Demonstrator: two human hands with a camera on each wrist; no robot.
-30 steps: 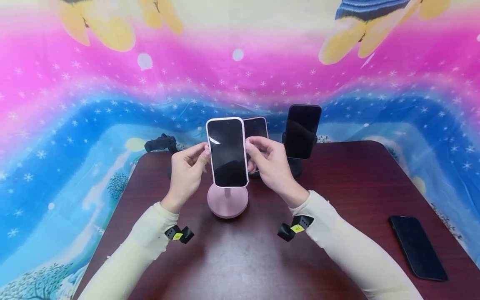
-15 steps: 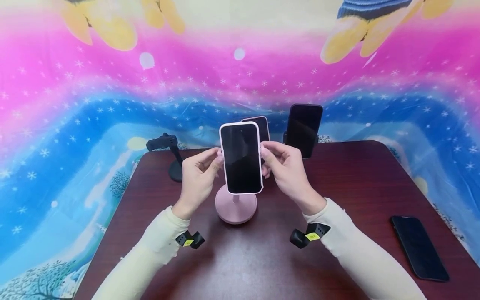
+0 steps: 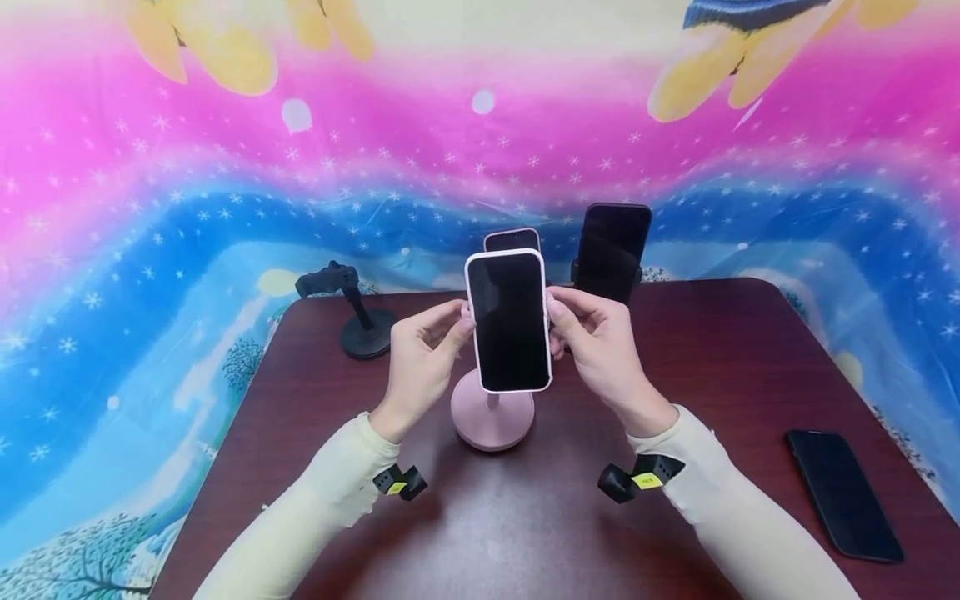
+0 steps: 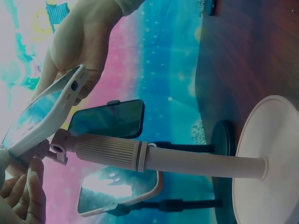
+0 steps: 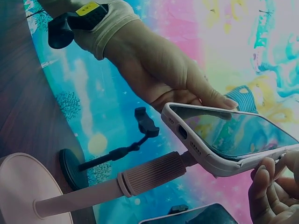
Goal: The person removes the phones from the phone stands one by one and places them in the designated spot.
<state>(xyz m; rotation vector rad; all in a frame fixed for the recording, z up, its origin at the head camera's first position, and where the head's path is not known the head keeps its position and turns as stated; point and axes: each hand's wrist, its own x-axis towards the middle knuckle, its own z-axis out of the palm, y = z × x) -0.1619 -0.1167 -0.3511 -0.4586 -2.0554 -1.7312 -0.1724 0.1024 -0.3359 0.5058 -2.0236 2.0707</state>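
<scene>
A smartphone in a white case (image 3: 512, 325) stands upright on a pink phone stand (image 3: 492, 421) with a round base, screen towards me. My left hand (image 3: 427, 358) pinches its left edge between thumb and fingers. On the opposite edge my right hand (image 3: 603, 350) pinches in the same way, at about mid-height. The left wrist view shows the ribbed grip and post of the pink stand (image 4: 196, 162) below the phone. The holder behind the phone is mostly hidden, so I cannot tell whether my fingertips also touch its clamps.
Behind stands another phone with a pale rim (image 3: 513, 239), partly hidden. A black phone (image 3: 613, 250) sits on a black stand to its right. At the back left is a black stand (image 3: 367, 335) with no phone. A dark phone (image 3: 846, 496) lies flat at the right.
Both hands, the white-cased phone and the pink stand have shifted rightward and slightly nearer in the head view. Both hands keep their hold, and more of the black stand at left shows.
</scene>
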